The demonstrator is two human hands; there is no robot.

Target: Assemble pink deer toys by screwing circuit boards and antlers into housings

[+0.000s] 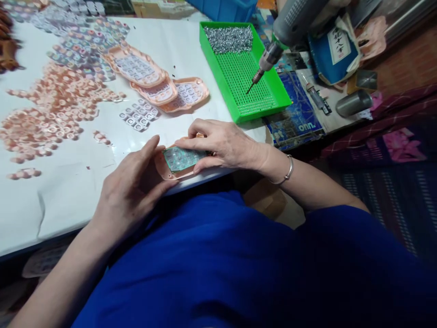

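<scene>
Being gripped at the near edge of the white table (75,198) by the fingers of the left hand (128,182) and right hand (225,143) is a peach case (160,165) with a green board (182,159). Farther off, peach buttons (64,93) are heaped; a screwdriver (272,53) is hung over a green tray (218,73), near a blue bin (225,8).

Shell (159,166) is showing peach; board (184,158), mottled teal-green. Tray (221,83) is showing bright green, grid-patterned base; garment (211,255), blue.
</scene>
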